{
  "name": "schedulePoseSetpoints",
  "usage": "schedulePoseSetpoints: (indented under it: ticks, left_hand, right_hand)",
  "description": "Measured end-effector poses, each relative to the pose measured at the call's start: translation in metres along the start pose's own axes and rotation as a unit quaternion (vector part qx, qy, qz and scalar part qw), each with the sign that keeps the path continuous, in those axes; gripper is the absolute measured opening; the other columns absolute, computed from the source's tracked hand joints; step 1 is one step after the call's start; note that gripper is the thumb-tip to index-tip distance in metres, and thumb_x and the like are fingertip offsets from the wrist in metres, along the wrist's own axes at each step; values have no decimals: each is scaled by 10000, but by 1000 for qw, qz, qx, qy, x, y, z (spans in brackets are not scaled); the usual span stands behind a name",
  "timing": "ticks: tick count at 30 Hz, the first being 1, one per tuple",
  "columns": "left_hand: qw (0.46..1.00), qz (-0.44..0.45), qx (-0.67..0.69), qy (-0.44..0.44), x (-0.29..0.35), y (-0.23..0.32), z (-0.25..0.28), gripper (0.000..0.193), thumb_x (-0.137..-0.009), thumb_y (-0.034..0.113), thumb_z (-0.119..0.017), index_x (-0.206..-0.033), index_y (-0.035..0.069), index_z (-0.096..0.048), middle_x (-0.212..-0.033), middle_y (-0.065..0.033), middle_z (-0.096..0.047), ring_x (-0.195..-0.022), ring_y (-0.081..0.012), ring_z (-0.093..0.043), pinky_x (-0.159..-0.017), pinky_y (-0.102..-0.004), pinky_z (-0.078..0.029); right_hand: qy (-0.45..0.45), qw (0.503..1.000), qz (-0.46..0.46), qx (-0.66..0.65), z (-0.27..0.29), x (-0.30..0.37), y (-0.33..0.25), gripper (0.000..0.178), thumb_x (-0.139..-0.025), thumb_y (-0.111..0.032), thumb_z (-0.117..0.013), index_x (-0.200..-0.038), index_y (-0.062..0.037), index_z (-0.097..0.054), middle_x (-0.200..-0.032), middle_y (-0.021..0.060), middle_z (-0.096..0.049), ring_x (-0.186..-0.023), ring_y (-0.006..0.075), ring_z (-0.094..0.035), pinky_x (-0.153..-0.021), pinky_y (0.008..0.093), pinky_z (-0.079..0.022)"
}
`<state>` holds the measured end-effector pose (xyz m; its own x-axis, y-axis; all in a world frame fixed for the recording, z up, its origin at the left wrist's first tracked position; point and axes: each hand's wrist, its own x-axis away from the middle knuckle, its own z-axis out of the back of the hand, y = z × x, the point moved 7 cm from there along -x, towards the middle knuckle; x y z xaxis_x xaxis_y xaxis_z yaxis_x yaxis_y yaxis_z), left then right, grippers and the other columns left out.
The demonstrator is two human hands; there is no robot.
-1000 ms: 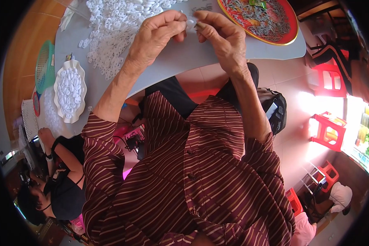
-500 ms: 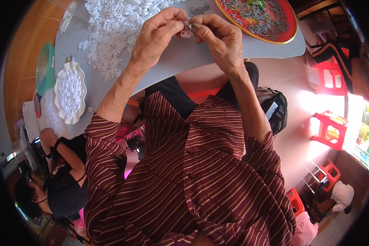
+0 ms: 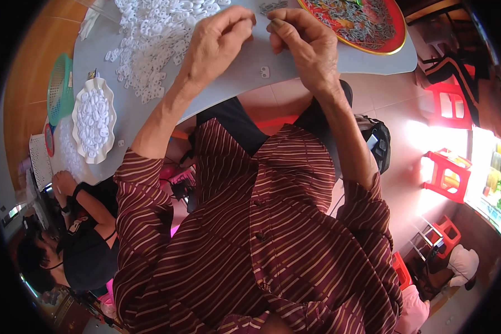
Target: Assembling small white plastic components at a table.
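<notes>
Left hand (image 3: 217,47) and right hand (image 3: 314,53) hover above the grey surface (image 3: 236,73), fingers (image 3: 298,18) narrow, any hold unclear, near a white piece (image 3: 265,72).

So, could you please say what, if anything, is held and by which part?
Cannot tell; nothing shows clearly in the left hand or right hand.

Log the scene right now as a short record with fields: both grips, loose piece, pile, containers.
Left grip: fingers curled together above the grey table; cannot tell if anything is held
Right grip: fingers curled, apart from the left; contents unclear
Loose piece: small, white, near the table's front edge
Pile: white pieces heaped on the table
Red tray: gold rim, slender grey pieces inside
White dish: wavy rim, filled with white pieces
</notes>
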<state>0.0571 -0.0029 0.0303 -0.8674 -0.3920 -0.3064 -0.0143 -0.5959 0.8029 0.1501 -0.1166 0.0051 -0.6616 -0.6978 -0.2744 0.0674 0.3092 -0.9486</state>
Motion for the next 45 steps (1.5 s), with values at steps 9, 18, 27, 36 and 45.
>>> schedulePoseSetpoints:
  ticks: [9, 18, 27, 36, 45]
  left_hand:
    - [999, -5, -41, 0, 24, -4, 21, 113, -880, 77, -535, -948, 5, -589, -763, -44, -597, -716, -110, -580, -668, -230, -456]
    - [935, -146, -322, 5, -10, 10, 4, 104, -818, 93, -588, -862, 0, -574, -823, -140, -577, -845, -325, -511, -798, -395, -433]
    - [920, -180, -348, -7, -21, -10, -12, 153, -792, 62, -594, -921, -9, -557, -843, -154, -527, -875, -320, -497, -801, -401, -427]
    - [995, 50, 47, 65, -11, -30, 1, 148, -845, 43, -575, -988, 7, -584, -818, -37, -604, -791, -132, -567, -743, -255, -449]
    - [941, 48, 334, 29, -11, -40, -6, 185, -894, 153, -593, -1003, 8, -625, -858, -15, -622, -766, -102, -585, -730, -232, -472]
  right_hand:
    - [-175, 912, 123, 350, -22, 32, -32, 145, -761, -60, -655, -898, -16, -645, -781, 123, -575, -679, 305, -604, -623, 362, -493]
    - [-167, 882, 139, 418, -26, 32, -24, 122, -762, -76, -644, -860, -28, -590, -805, 114, -560, -717, 331, -597, -632, 407, -481]
    - [-78, 940, 89, 320, -10, 17, -14, 139, -755, -32, -642, -885, -28, -591, -744, 104, -628, -634, 273, -625, -566, 356, -485]
    - [43, 997, -48, -40, 4, -3, 2, 131, -870, -42, -593, -976, 33, -614, -799, 40, -643, -696, 91, -629, -585, 212, -487]
    - [10, 1000, 1, 2, -4, -1, 4, 165, -868, -65, -624, -1014, 10, -617, -814, 27, -636, -680, 73, -591, -632, 212, -501]
